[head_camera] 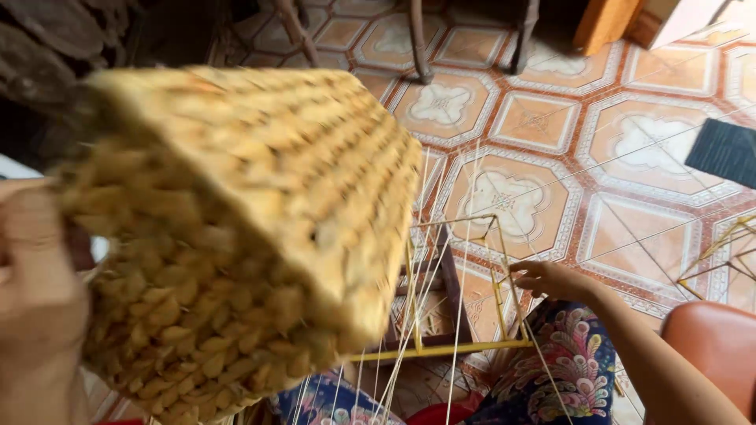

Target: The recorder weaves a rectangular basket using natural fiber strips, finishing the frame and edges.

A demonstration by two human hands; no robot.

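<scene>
A woven basket (236, 228), blurred and tilted, is held up close to the camera and fills the left half of the view. It is gripped at its left edge by the left hand (35, 307); the fingers appear to be clenched on the weave, though the blur makes this uncertain. The right hand (543, 277) is stretched out lower right, its fingers curled loosely around thin pale strands (461, 315) beside a yellow wire frame (441, 350). Patterned floor tiles (535, 118) are seen beneath, and a floral trouser leg (575, 362) below the right arm.
</scene>
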